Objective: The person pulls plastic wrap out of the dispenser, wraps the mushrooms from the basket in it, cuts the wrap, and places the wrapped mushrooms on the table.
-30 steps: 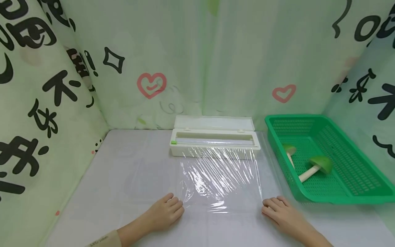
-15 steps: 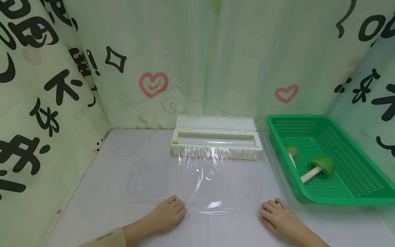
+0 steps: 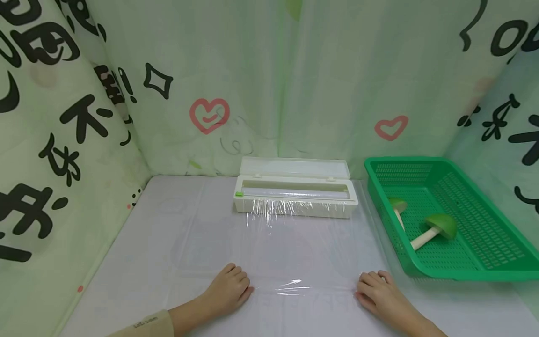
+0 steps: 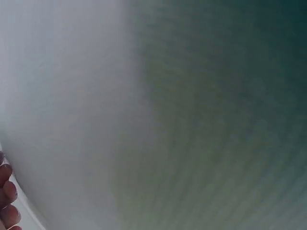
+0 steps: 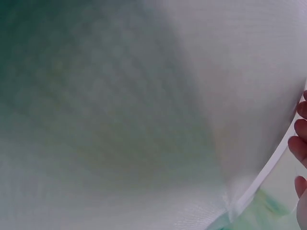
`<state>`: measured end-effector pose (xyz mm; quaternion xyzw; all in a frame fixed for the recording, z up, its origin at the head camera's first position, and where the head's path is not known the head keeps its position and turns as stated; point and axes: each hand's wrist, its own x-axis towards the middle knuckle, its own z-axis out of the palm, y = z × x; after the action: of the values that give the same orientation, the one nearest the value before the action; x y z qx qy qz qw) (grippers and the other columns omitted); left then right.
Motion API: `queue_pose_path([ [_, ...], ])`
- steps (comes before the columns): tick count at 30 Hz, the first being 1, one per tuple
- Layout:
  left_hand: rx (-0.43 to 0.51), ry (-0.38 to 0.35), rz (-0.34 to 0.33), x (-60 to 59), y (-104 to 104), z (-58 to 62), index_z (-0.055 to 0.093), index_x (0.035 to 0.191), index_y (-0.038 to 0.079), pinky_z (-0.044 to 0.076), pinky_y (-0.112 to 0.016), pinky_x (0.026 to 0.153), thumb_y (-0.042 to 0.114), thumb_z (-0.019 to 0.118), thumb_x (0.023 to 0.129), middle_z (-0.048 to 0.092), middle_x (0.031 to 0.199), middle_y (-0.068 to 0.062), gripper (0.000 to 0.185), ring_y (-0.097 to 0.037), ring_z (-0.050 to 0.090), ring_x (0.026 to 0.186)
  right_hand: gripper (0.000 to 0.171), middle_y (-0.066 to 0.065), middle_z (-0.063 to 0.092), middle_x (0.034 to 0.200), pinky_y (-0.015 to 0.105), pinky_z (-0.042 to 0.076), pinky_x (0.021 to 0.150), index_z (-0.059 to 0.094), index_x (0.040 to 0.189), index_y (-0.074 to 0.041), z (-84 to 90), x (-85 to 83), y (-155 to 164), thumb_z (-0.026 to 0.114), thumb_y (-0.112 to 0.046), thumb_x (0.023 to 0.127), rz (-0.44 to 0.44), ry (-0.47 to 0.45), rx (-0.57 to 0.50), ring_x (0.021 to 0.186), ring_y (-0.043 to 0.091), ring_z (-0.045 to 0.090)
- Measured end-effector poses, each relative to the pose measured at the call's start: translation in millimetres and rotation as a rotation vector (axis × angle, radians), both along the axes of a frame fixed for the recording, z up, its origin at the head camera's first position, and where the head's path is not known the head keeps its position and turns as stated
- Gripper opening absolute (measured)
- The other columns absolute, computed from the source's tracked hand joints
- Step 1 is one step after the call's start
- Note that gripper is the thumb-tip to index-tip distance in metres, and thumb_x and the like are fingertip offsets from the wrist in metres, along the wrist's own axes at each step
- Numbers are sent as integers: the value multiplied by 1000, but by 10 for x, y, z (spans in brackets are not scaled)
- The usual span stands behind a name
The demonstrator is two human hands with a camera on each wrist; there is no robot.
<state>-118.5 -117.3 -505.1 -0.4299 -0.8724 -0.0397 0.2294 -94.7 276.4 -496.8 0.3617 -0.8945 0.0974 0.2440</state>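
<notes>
A sheet of clear cling film (image 3: 292, 287) runs from a white cling film dispenser (image 3: 294, 208) toward the near side of the table. My left hand (image 3: 227, 291) pinches the sheet's near left corner, its fingers curled in. At the near right corner my right hand (image 3: 382, 296) grips the film the same way. The film lies low over the white tabletop, with bright glints along its near edge and below the dispenser. Both wrist views mostly show blurred pale surface; left fingers (image 4: 8, 194) and right fingers (image 5: 299, 143) peek in at the outer edges.
The dispenser's lid (image 3: 294, 167) stands open at the back, with the roll (image 3: 294, 192) visible inside. To the right sits a green plastic basket (image 3: 480, 274) holding two green-capped mushrooms (image 3: 441, 225). Printed curtains (image 3: 320, 84) enclose the table (image 3: 189, 224) on three sides.
The film sheet has gone from taut and raised to lying low over the table, its glints shrinking. Both hands stay nearly in place at its corners.
</notes>
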Motion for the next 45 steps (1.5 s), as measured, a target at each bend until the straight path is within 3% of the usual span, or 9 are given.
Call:
queue_pose_path([
  [7, -36, 34, -43, -18, -36, -32, 57, 81, 15, 39, -29, 70, 27, 56, 81, 53, 81, 3, 12, -12, 46, 71, 48, -11, 49, 81, 35, 31, 68, 55, 75, -23, 0, 11, 15, 20, -48, 95, -57, -33, 34, 71, 7, 44],
  [11, -72, 24, -37, -23, -43, -38, 56, 86, 16, 38, -29, 70, 28, 51, 84, 49, 82, 4, 13, -12, 44, 72, 32, -11, 47, 82, 34, 30, 68, 55, 80, -24, 12, 27, 30, 37, -46, 95, -78, -81, 90, 72, 7, 43],
  [16, -102, 18, -23, -18, -29, -25, 55, 87, 16, 38, -28, 69, 28, 52, 84, 48, 83, 3, 14, -13, 44, 73, 44, -9, 45, 83, 37, 32, 68, 54, 82, -22, 118, 1, -15, 21, -47, 96, -69, -70, 125, 74, 10, 43],
  [20, -111, 10, -10, -12, -27, -21, 55, 88, 16, 38, -29, 70, 29, 52, 84, 48, 84, 3, 14, -13, 44, 74, 55, -2, 53, 86, 44, 37, 72, 57, 88, -17, 546, -144, -110, 12, -48, 95, -74, -9, 79, 79, 18, 50],
  [27, -116, 6, 1, -2, -37, -23, 55, 90, 16, 38, -29, 72, 29, 50, 85, 49, 85, 3, 16, -13, 44, 75, 50, 16, 58, 95, 57, 34, 74, 57, 100, -3, 1566, -667, 45, 32, -46, 96, -230, 151, -70, 86, 37, 52],
  [32, -128, 10, -1, -7, -38, -25, 55, 90, 15, 37, -28, 71, 30, 50, 84, 49, 86, 3, 16, -13, 43, 74, 34, 24, 48, 110, 59, 29, 78, 47, 116, -1, 1909, -1111, 319, 58, -16, 88, -413, -66, -24, 97, 42, 42],
  [36, -137, 21, 3, -14, -35, -15, 54, 89, 16, 37, -28, 69, 29, 52, 83, 48, 85, 3, 16, -13, 43, 74, 43, 28, 38, 120, 62, 25, 81, 37, 126, -1, 1881, -1478, 571, 54, -11, 88, -490, -289, 63, 103, 46, 35],
  [41, -142, 12, 4, 5, -27, -9, 55, 91, 16, 38, -29, 71, 30, 53, 83, 49, 86, 3, 16, -13, 46, 76, 49, 30, 34, 124, 64, 27, 82, 32, 129, 1, 1571, -1798, 859, 55, -13, 88, -488, -460, 176, 107, 50, 33],
  [45, -134, 11, 4, 14, -21, -20, 55, 90, 16, 38, -30, 71, 29, 52, 83, 49, 86, 2, 16, -14, 47, 77, 54, 32, 34, 124, 64, 28, 82, 31, 130, 1, 1313, -1907, 990, 59, -17, 86, -475, -572, 230, 108, 52, 34],
])
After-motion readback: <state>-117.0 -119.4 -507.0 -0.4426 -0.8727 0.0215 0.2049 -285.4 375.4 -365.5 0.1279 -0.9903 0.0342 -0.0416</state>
